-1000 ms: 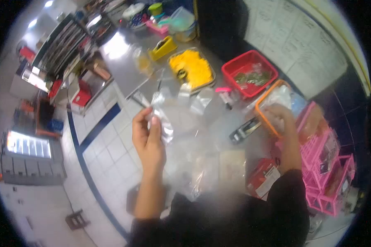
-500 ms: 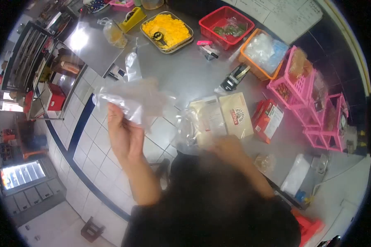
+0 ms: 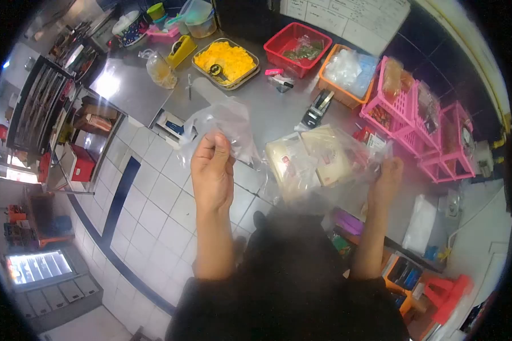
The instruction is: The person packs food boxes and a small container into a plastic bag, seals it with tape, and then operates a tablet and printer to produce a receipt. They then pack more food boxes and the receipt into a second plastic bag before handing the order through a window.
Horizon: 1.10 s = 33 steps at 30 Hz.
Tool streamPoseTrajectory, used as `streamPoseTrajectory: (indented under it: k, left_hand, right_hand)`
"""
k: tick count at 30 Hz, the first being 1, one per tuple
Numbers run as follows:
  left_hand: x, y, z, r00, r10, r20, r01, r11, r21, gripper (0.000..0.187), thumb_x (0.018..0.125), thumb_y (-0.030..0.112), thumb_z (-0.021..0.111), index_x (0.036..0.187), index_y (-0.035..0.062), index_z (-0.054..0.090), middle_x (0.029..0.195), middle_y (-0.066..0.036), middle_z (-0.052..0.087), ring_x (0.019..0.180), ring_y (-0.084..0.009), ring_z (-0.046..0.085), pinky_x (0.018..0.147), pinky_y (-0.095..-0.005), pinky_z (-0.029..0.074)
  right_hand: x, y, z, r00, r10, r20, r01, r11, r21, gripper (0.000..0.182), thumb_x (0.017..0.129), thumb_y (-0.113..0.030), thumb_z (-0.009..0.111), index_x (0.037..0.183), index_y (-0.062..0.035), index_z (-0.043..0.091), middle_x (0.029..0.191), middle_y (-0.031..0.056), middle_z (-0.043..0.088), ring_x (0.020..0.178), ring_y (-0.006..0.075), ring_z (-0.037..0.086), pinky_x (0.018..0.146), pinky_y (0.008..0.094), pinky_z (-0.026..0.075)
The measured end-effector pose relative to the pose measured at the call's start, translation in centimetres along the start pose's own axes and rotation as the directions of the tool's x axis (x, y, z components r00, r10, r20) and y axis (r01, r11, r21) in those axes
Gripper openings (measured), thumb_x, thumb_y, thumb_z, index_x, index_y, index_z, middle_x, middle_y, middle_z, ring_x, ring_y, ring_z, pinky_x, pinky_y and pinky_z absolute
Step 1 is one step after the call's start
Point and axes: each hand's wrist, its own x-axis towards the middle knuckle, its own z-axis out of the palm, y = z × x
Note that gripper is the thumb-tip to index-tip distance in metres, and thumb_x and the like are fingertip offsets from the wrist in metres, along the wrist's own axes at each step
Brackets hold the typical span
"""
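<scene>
My left hand [image 3: 213,170] is raised over the floor at the table's edge, thumb and fingers pinched on a clear plastic bag [image 3: 230,128] that fans out above it. To the right, my right hand [image 3: 388,173] is closed on the corner of another clear plastic bag [image 3: 350,156]. That second bag stretches leftward over two cream-coloured packs with printed labels, a left pack [image 3: 284,159] and a right pack [image 3: 327,162]. Behind my right hand a red-and-white box [image 3: 371,137] is partly covered by the plastic.
A metal tray [image 3: 255,71] of yellow shredded food with a black scoop stands behind. Around it are a yellow tape dispenser [image 3: 182,51], a red basket [image 3: 273,54], an orange basket [image 3: 328,85], pink baskets [image 3: 407,122] and a black tape dispenser [image 3: 316,111].
My right hand has moved right from the cream packs, drawing the clear bag out over them. My left hand has shifted right, still pinching its bag. The camera view has turned slightly.
</scene>
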Motion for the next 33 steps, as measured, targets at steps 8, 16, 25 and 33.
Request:
streamPoseTrajectory:
  k: [8,16,25,33]
  left_hand:
    - [0.2,-0.3,5.5,0.994,-0.063,0.087,0.086,0.954,-0.286,0.028,0.101,0.02,0.046,0.117,-0.0019,0.052,0.112,-0.012,0.062,0.101,-0.0219,0.063,0.087,-0.0396,0.054]
    - [0.2,-1.8,8.5,1.0,0.003,0.003,-0.002,0.957,-0.29,0.025,0.1,0.018,0.046,0.112,-0.0029,0.052,0.11,-0.012,0.062,0.097,-0.0232,0.065,0.083,-0.0404,0.058]
    - [-0.7,-2.0,10.4,0.993,0.046,-0.113,-0.063,0.986,-0.154,0.026,0.1,0.019,0.047,0.112,-0.0027,0.051,0.106,-0.012,0.062,0.091,-0.0228,0.067,0.076,-0.0388,0.061]
    - [-1.3,-1.9,10.8,0.995,0.031,-0.096,-0.052,0.972,-0.228,0.024,0.1,0.019,0.046,0.109,-0.0031,0.05,0.104,-0.015,0.063,0.088,-0.025,0.068,0.075,-0.0388,0.06]
  right_hand:
    - [2.5,-2.2,2.2,0.997,0.001,0.079,-0.017,0.981,0.195,0.035,0.093,0.003,0.05,0.125,-0.0051,0.042,0.098,0.0114,0.064,0.085,0.0175,0.063,0.072,0.0272,0.053]
    - [6.5,-1.8,0.0,0.949,0.174,0.263,-0.248,0.927,0.28,0.043,0.089,0.002,0.048,0.13,-0.0077,0.042,0.115,0.0114,0.054,0.095,0.0173,0.059,0.074,0.0298,0.054]
    - [4.2,-5.9,-1.0,0.776,-0.21,0.595,0.612,0.481,-0.628,0.066,0.075,0.004,0.057,0.138,-0.0062,0.04,0.123,0.0206,0.041,0.113,0.0334,0.046,0.098,0.0414,0.04]
    - [4.6,-5.7,-3.7,0.883,-0.219,0.415,0.468,0.468,-0.749,0.063,0.079,0.0,0.062,0.138,-0.0052,0.041,0.109,0.0193,0.053,0.1,0.0302,0.056,0.089,0.0384,0.045]
